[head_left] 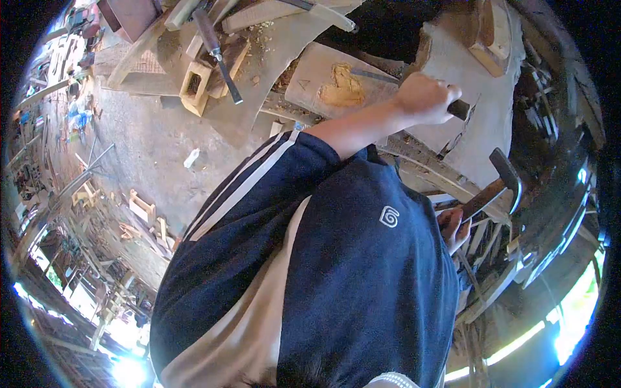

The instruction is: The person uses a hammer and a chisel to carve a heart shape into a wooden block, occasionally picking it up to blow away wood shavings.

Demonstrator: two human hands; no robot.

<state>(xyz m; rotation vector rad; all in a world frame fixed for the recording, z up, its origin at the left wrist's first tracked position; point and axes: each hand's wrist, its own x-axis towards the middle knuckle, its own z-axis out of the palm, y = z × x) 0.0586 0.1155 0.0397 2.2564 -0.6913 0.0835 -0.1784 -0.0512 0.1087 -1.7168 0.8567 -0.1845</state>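
Observation:
My left hand (427,97) is closed round a chisel, its dark handle end (460,110) sticking out on the right. On the other side of the fist, the flat metal blade (375,75) points left over a wooden board (305,77) with an orange-yellow patch (343,87). Lower right, partly hidden by the dark shirt, my right hand (455,231) grips the wooden handle of a hammer (507,172). The hammer's dark metal head is raised, apart from the chisel.
Another chisel (213,48) lies across wood pieces, close to a block with a square hole (194,84). A wooden block (495,39) sits on the slab at upper right. Wood scraps (142,210) and a small white object (191,158) lie on the ground to the left.

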